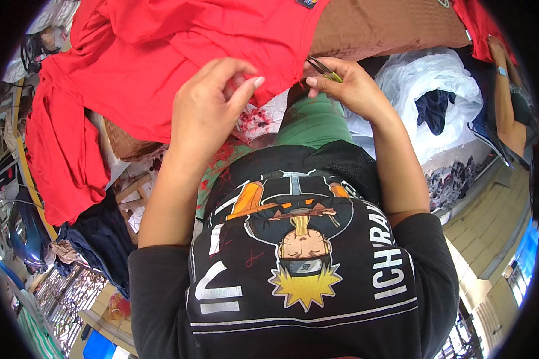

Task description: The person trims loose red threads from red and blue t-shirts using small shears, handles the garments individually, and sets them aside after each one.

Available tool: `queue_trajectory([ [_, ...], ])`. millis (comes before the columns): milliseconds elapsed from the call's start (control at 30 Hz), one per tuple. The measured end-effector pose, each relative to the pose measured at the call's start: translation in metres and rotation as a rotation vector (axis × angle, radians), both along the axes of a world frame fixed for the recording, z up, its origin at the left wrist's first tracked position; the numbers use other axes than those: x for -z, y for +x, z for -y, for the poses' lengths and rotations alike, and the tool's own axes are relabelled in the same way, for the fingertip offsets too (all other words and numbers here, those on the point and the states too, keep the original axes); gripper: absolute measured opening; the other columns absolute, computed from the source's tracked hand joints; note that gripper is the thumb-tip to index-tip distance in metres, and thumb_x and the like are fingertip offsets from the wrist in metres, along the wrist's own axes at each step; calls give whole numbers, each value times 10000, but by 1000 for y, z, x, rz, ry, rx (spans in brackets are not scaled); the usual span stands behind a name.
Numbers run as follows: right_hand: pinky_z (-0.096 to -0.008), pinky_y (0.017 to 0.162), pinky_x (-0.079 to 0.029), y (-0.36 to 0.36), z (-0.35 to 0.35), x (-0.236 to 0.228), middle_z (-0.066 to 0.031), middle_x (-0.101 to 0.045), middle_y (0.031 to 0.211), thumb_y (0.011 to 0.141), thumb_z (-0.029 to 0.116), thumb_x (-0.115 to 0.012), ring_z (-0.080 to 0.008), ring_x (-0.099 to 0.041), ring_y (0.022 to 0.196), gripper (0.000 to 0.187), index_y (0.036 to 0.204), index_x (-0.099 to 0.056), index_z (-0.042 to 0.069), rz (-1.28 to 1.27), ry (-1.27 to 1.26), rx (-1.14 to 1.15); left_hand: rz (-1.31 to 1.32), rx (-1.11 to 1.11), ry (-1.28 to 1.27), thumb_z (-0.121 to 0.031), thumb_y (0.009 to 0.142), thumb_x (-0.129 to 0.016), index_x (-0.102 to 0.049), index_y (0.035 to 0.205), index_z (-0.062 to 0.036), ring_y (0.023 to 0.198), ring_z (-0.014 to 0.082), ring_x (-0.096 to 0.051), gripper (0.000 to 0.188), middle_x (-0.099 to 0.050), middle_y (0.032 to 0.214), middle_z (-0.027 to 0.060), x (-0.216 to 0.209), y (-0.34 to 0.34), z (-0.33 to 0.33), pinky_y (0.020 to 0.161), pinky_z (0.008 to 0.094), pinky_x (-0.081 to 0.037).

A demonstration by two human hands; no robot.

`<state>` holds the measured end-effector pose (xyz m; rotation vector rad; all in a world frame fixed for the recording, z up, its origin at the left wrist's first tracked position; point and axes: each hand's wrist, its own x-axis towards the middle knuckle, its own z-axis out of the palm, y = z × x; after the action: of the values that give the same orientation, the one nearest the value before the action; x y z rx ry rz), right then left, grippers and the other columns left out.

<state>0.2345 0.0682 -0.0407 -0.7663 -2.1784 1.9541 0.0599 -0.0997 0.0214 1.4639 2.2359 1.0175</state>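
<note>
A red garment (pixel 132 66) is spread in front of me, with its near edge hanging over my lap. In my right hand (pixel 353 87) is a pair of thread snips (pixel 324 69) with dark blades and a yellow-green part, pointing toward the garment's corner. The fingertips of that hand are close beside this corner. My left hand (pixel 212 99) hovers over the garment's near edge, fingers half curled and thumb apart from them. Nothing shows in it, and whether it touches the cloth is hard to tell.
A brown cushioned surface (pixel 389 27) lies under the garment. On the right stands a white plastic bag (pixel 413 78) with dark cloth (pixel 435 110) inside. Another person's arm (pixel 504 96) reaches to red cloth at far right. Dark blue cloth (pixel 99 242) hangs on the left.
</note>
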Motion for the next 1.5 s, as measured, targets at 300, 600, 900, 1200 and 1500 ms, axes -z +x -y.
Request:
queue_trajectory([
  [300,-224,616,-439,-1,5,0,6,-626,746,853,214,-709,-66,-558,684,231,969,-661,20,-94,-80,20,-138,221,47,-44,797,-708,-670,1105,-106,808,176,-639,317,-601,1086,75,24,10,-19,707,279,-523],
  [600,-243,684,-488,3,7,-16,-34,-675,786,866,169,-681,-91,-616,754,210,965,-669,-16,-91,-10,31,173,180,93,-87,835,-692,-668,958,-24,829,160,-663,140,-693,905,71,20,7,-20,738,275,-527],
  [900,-263,733,-498,4,10,-26,-62,-688,800,881,139,-653,-121,-636,774,167,942,-676,-16,-91,47,46,149,218,125,-117,753,-784,-642,1049,-39,729,81,-562,337,-633,864,8,12,21,-23,684,231,-485],
  [1200,-282,736,-495,7,12,-33,-76,-695,811,886,170,-647,-123,-636,779,188,917,-681,-12,-69,178,90,196,139,-25,-91,776,-753,-715,1031,-51,744,93,-566,261,-612,815,23,15,24,-23,683,227,-483],
  [1500,-287,727,-492,11,12,-36,-83,-692,792,899,187,-630,-135,-641,767,196,915,-678,-2,-107,158,72,296,94,213,-120,786,-738,-753,916,-93,783,133,-654,134,-680,867,50,25,28,-28,685,253,-514],
])
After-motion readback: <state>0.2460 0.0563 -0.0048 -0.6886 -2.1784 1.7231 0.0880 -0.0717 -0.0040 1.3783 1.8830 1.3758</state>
